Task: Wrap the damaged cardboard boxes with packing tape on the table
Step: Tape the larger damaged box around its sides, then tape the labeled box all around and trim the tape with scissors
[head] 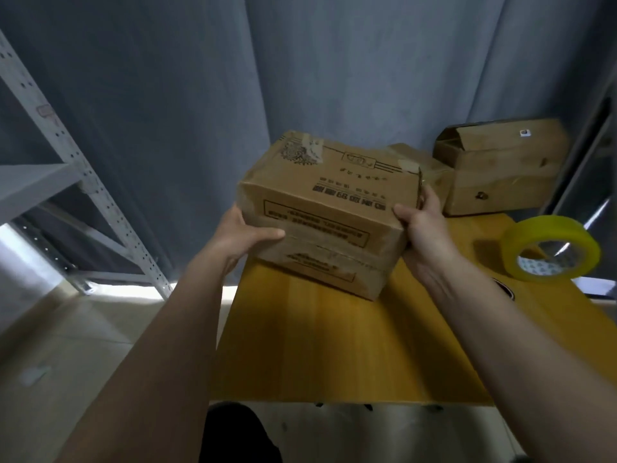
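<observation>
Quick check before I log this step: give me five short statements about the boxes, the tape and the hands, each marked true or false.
1. Both hands hold the printed box. True: the left hand and the right hand grip its two ends.
2. The tape roll is in the right hand. False: it lies on the table, to the right.
3. A second box sits at the table's far right. True.
4. The tape roll is red. False: it is yellow.
5. The held box lies flat on the floor. False: it is above the table, its lower edge at the tabletop.
</observation>
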{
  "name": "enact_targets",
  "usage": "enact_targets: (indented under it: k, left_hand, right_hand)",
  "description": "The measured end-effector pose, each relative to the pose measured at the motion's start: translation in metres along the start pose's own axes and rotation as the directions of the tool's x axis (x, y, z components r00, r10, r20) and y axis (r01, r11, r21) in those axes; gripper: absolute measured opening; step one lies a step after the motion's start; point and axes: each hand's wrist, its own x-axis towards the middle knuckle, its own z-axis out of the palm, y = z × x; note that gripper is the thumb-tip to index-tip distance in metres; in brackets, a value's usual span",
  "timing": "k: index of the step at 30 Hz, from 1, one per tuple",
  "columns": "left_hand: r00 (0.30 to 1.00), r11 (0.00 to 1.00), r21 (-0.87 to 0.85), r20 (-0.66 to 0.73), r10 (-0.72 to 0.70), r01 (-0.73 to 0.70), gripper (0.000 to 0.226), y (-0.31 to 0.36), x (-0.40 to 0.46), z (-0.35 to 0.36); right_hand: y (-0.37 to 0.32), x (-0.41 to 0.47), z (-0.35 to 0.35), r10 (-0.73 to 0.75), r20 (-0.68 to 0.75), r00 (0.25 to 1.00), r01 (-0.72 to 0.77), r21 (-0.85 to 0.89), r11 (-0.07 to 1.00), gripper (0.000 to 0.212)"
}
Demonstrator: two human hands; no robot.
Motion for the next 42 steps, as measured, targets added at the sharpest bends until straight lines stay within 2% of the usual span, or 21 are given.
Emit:
enact_targets:
  k: [2,3,4,6,8,10,12,13,15,17,18,19,21,24,26,29,33,35,38,40,42]
  left_hand:
    - [0.991,0.994,0.103,-0.133,-0.03,0.044,0.091,-0.004,0.023,0.008]
    - [0.981,0.991,0.093,-0.181,-0.073,0.091,0.089,-0.005,0.032,0.015]
    - [0.974,0.991,-0.008,-0.181,-0.136,0.136,0.078,-0.006,0.039,0.024]
    - [0.972,0.94,-0.267,-0.04,-0.23,0.211,0.058,-0.007,0.045,0.043]
    - [0.979,0.909,-0.365,0.099,-0.176,0.201,0.06,-0.009,0.045,0.059]
    - [0.995,0.966,-0.239,0.013,-0.099,0.099,0.065,-0.008,0.048,0.069]
    - [0.959,0.997,0.032,-0.277,-0.059,0.071,0.079,0.0,0.05,0.08]
    - [0.912,0.989,0.134,-0.411,0.002,0.058,0.081,0.008,0.046,0.088]
    - [0.807,0.952,0.246,-0.516,0.288,-0.183,0.076,0.025,0.036,0.109]
    - [0.696,0.814,0.357,-0.426,0.578,-0.458,0.066,0.04,0.03,0.139]
    - [0.668,0.748,0.393,-0.345,0.66,-0.536,0.062,0.047,0.031,0.157]
    - [0.671,0.708,0.406,-0.258,0.695,-0.578,0.059,0.054,0.032,0.174]
    - [0.74,0.705,0.391,-0.083,0.667,-0.591,0.06,0.065,0.042,0.209]
    - [0.869,0.808,0.323,0.13,0.478,-0.493,0.073,0.075,0.067,0.264]
    - [0.924,0.905,0.213,0.19,0.331,-0.368,0.08,0.087,0.087,0.295]
    - [0.977,0.96,0.206,0.131,0.166,-0.191,0.077,0.102,0.126,0.332]
    - [0.999,0.979,0.2,0.007,0.039,-0.04,0.052,0.107,0.173,0.364]
    - [1.0,0.985,0.172,0.01,0.014,-0.015,0.033,0.104,0.185,0.375]
    - [0.999,0.988,0.156,0.053,0.015,-0.023,0.028,0.103,0.19,0.389]
    - [0.997,0.995,0.08,0.054,0.056,-0.06,0.012,0.106,0.188,0.396]
    - [0.996,0.995,-0.051,0.029,0.086,-0.085,0.017,0.111,0.183,0.399]
  right_hand:
    - [0.012,-0.002,0.017,-0.05,0.021,0.999,0.053,-0.17,0.984,0.081]
    - [0.019,-0.003,0.026,-0.052,0.061,0.997,0.066,-0.263,0.963,0.082]
    - [0.025,-0.004,0.034,-0.032,0.106,0.994,0.065,-0.321,0.945,0.081]
    - [0.032,-0.001,0.044,0.036,0.167,0.985,0.018,-0.307,0.951,0.076]
    - [0.032,0.006,0.048,0.118,0.21,0.971,-0.074,-0.205,0.976,0.069]
    - [0.031,0.015,0.045,0.17,0.24,0.956,-0.12,-0.209,0.97,0.063]
    - [0.028,0.024,0.037,0.164,0.198,0.966,-0.104,-0.28,0.954,0.058]
    - [0.026,0.029,0.031,0.152,0.161,0.975,-0.1,-0.292,0.951,0.055]
    - [0.019,0.039,0.017,0.133,0.087,0.987,-0.103,-0.287,0.952,0.048]
    - [0.009,0.048,0.002,0.115,-0.001,0.993,-0.111,-0.266,0.958,0.039]
    - [0.003,0.053,-0.007,0.104,-0.045,0.994,-0.112,-0.239,0.964,0.036]
    - [-0.002,0.058,-0.015,0.087,-0.084,0.993,-0.104,-0.219,0.97,0.034]
    - [-0.016,0.068,-0.033,0.039,-0.138,0.99,-0.071,-0.23,0.971,0.029]
    - [-0.039,0.082,-0.064,-0.021,-0.203,0.979,-0.026,-0.227,0.974,0.013]
    - [-0.057,0.093,-0.086,-0.048,-0.247,0.968,-0.007,-0.217,0.976,0.012]
    - [-0.077,0.108,-0.113,-0.065,-0.283,0.957,0.016,-0.171,0.985,0.017]
    - [-0.088,0.122,-0.139,-0.048,-0.295,0.954,0.013,-0.119,0.993,0.017]
    - [-0.088,0.126,-0.147,-0.035,-0.286,0.958,0.006,-0.1,0.995,0.016]
    - [-0.085,0.131,-0.155,-0.027,-0.267,0.963,0.013,-0.052,0.999,0.018]
    - [-0.083,0.133,-0.159,-0.015,-0.265,0.964,0.003,-0.047,0.999,0.02]
    - [-0.083,0.135,-0.161,0.0,-0.28,0.96,-0.011,-0.038,0.999,0.019]
